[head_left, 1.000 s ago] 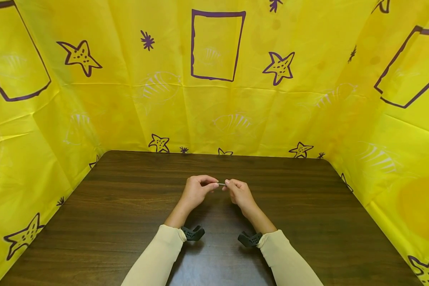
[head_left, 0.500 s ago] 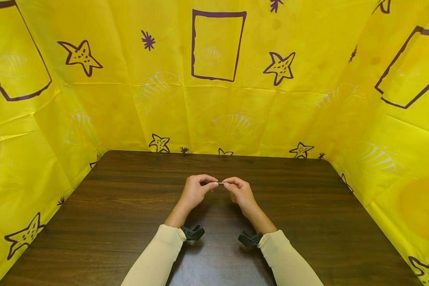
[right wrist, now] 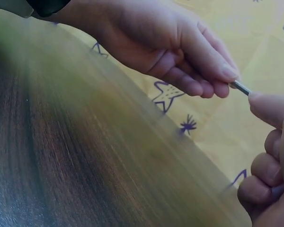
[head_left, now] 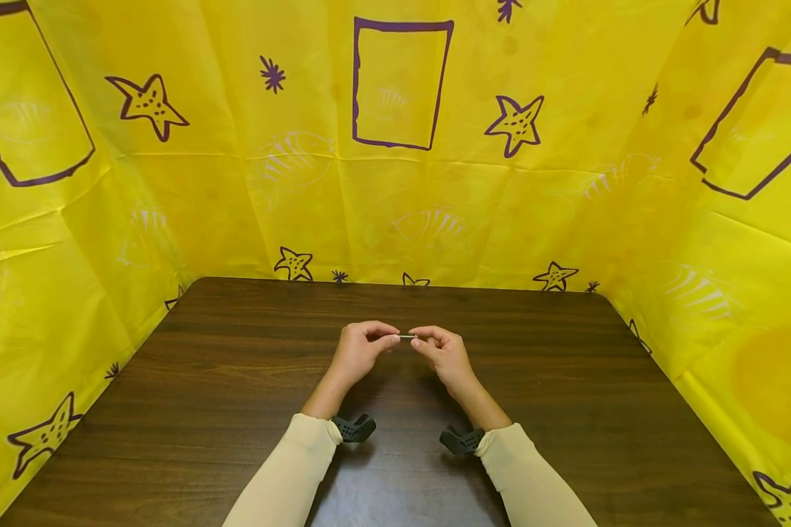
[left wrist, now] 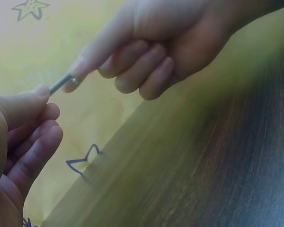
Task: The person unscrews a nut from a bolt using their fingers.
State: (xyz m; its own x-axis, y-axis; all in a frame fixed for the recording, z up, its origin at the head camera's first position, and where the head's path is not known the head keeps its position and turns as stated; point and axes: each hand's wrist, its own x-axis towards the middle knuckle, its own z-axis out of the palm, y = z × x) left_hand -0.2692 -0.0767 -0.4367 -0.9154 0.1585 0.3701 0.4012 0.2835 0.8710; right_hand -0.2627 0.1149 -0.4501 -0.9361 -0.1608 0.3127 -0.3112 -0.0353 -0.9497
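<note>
A thin, grey metal rod (head_left: 406, 337) is held level between both hands, above the table. My left hand (head_left: 359, 348) pinches one end between thumb and fingertips. At the other end, the thumb and index finger of my right hand (head_left: 444, 355) pinch it. In the left wrist view, the rod (left wrist: 60, 83) has a small shiny tip beside the right fingers; the other right fingers curl into the palm. The right wrist view shows the rod's bare middle (right wrist: 241, 88) between the two thumbs. Both ends are largely covered, so its exact kind is unclear.
A dark wood-grain table (head_left: 237, 380) lies under the hands. Yellow cloth (head_left: 395, 183) printed with purple starfish and frames hangs along the back and both sides. Each wrist wears a black mount, the left mount (head_left: 356, 429) and the right mount (head_left: 461, 440).
The right thumb and fingers have shifted their pinch on the rod's end, and their tips stand slightly wider. The left hand has edged a little left, keeping its pinch.
</note>
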